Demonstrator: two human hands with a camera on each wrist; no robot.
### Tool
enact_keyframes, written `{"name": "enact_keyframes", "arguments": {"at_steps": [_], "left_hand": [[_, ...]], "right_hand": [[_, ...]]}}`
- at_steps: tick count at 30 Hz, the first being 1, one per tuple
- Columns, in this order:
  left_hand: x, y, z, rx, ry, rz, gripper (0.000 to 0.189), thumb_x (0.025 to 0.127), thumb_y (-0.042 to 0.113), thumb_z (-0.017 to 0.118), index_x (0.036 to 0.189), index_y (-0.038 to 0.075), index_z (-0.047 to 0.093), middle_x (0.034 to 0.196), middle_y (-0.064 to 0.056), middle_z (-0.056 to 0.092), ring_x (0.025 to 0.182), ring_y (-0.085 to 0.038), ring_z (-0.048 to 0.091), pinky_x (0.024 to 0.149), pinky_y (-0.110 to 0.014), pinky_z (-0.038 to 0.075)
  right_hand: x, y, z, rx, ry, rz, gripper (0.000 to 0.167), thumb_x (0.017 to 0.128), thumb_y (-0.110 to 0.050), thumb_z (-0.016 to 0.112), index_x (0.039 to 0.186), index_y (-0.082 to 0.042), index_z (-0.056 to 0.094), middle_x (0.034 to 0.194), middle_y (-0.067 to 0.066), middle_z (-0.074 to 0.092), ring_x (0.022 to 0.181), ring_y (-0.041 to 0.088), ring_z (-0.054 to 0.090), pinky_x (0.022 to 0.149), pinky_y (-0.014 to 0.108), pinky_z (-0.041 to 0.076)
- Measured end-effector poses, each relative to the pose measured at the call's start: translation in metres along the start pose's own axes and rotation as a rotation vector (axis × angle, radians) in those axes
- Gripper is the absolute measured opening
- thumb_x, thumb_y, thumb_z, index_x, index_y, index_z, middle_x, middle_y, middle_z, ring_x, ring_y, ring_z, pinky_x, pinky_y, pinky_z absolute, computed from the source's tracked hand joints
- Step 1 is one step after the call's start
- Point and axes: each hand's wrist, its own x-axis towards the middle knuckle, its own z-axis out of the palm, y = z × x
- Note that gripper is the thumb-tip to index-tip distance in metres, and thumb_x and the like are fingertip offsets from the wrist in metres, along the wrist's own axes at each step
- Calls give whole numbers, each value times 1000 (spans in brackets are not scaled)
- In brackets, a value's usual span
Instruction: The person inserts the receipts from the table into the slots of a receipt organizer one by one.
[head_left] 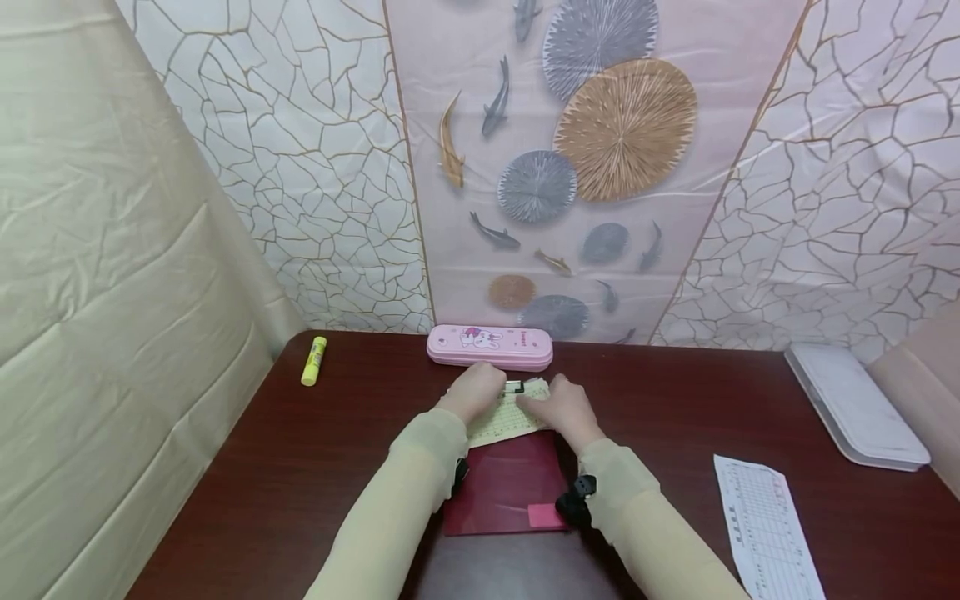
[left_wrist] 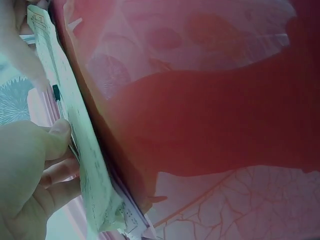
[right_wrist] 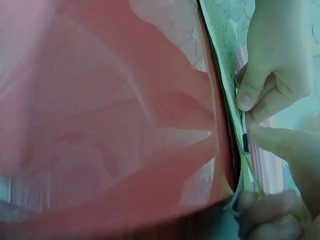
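Note:
A creased pale-yellow printed paper point(head_left: 495, 423) lies at the top end of a dark red folder point(head_left: 510, 479) with a pink label. Along the paper's far edge runs a thin metal file fastener with a black slider point(right_wrist: 245, 143). My left hand point(head_left: 477, 390) pinches the edge at the fastener, left of the slider, its thumb point(left_wrist: 61, 131) on the near side. On the other side my right hand point(head_left: 562, 408) grips the paper's right end, thumb beside the slider and fingers curled below. The folder's shiny red cover point(left_wrist: 210, 120) fills much of both wrist views.
Just behind the hands sits a pink pencil case point(head_left: 490, 348) with a rabbit print. A yellow glue stick point(head_left: 313, 361) lies at the far left. To the right are a loose printed sheet point(head_left: 768, 525) and a white flat box point(head_left: 858, 404). A patterned cloth hangs behind the table.

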Motion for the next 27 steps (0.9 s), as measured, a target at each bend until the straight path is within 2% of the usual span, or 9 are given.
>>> {"name": "enact_keyframes", "arguments": {"at_steps": [2, 4, 7, 10, 13, 16, 19, 23, 27], "left_hand": [[0, 1, 0, 1, -5, 1, 22, 84, 0, 58, 67, 13, 56, 75, 1, 61, 76, -13, 57, 74, -28, 49], [0, 1, 0, 35, 7, 23, 21, 82, -1, 60, 68, 14, 59, 74, 1, 63, 77, -14, 59, 75, -28, 50], [0, 2, -1, 37, 16, 32, 19, 83, -1, 60, 70, 13, 61, 76, 0, 65, 79, -17, 61, 77, -29, 51], [0, 2, -2, 25, 21, 27, 16, 85, 1, 58, 73, 11, 63, 79, -1, 66, 82, -19, 62, 79, -30, 50], [1, 2, -2, 22, 31, 29, 12, 83, 6, 62, 73, 11, 64, 78, -2, 67, 81, -20, 63, 79, -32, 51], [1, 1, 0, 25, 31, 37, 11, 78, 7, 66, 69, 13, 62, 75, -1, 67, 79, -20, 63, 79, -32, 51], [2, 1, 1, 31, 27, 37, 15, 76, 3, 65, 67, 14, 60, 74, 0, 66, 79, -20, 63, 79, -32, 52], [2, 0, 2, 46, 27, 43, 14, 75, 2, 64, 68, 14, 61, 77, -1, 67, 80, -20, 64, 81, -32, 52], [2, -1, 3, 57, 40, 57, 11, 74, 3, 66, 70, 13, 63, 78, -2, 68, 81, -21, 64, 81, -33, 52]], "right_hand": [[-3, 1, -2, -55, 53, -61, 57, 75, -50, 72, 99, -4, 49, 83, 12, 57, 73, 25, 54, 63, 39, 46], [-6, 1, -2, -117, 107, -176, 53, 74, -48, 75, 96, -6, 50, 81, 8, 54, 72, 23, 54, 61, 38, 44], [-13, -2, 0, -230, 162, -491, 42, 71, -41, 80, 90, -9, 60, 82, 3, 55, 74, 22, 56, 66, 39, 47], [-21, -6, 3, -311, 140, -809, 36, 68, -33, 83, 89, -8, 68, 88, 3, 61, 84, 23, 60, 77, 39, 49], [-29, -11, 7, -347, 84, -978, 37, 70, -27, 83, 97, -6, 70, 98, 6, 65, 94, 24, 62, 86, 38, 49], [-32, -15, 11, -369, 45, -1028, 29, 73, -19, 81, 97, -7, 69, 99, 6, 66, 95, 22, 63, 86, 35, 50], [-33, -18, 15, -402, 64, -1040, 14, 75, -12, 77, 85, -10, 67, 88, 2, 65, 87, 20, 64, 79, 33, 52], [-34, -20, 21, -430, 96, -998, 13, 78, -11, 75, 75, -13, 61, 78, -2, 63, 77, 19, 64, 71, 33, 52], [-36, -23, 24, -434, 83, -942, 13, 79, -12, 74, 74, -13, 62, 75, -2, 63, 74, 19, 64, 69, 34, 52]]}}
